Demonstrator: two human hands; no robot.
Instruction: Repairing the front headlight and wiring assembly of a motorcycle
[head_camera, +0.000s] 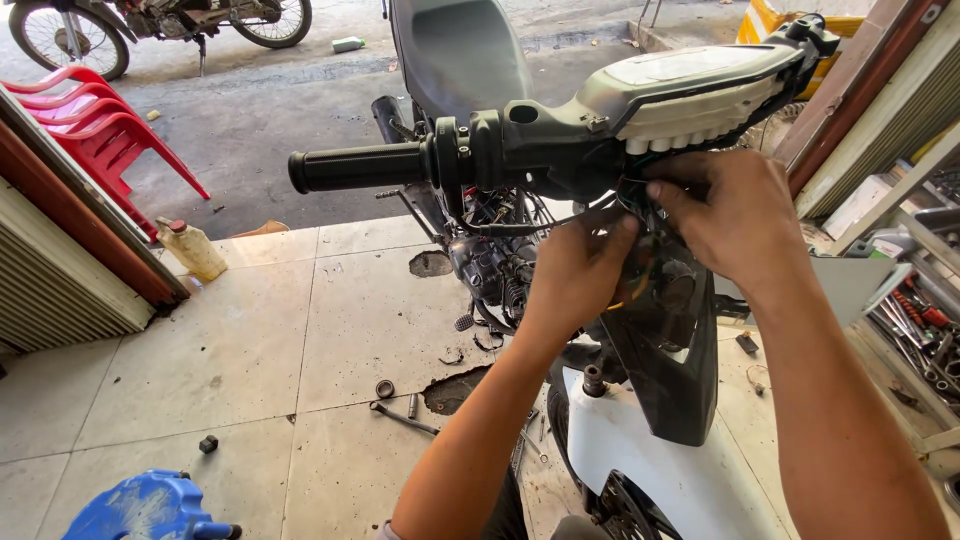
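A stripped motorcycle fills the middle of the view, with a black handlebar grip (355, 167) pointing left and a grey handlebar cover (690, 85) above. Both my hands are up under that cover. My left hand (575, 270) reaches into the wiring bundle (520, 222) below the handlebar, fingers curled around something hidden. My right hand (730, 220) pinches at the wires just under the cover's pale underside. A black front panel (675, 370) and a white fender (650, 460) sit below my hands.
Stacked red plastic chairs (95, 125) stand at the left by a metal shutter. A yellowish bottle (192, 248), a wrench (400, 417) and small parts lie on the tiled floor. A blue stool (150, 508) is at bottom left, tool shelves (915, 320) at right, another motorcycle (150, 25) far back.
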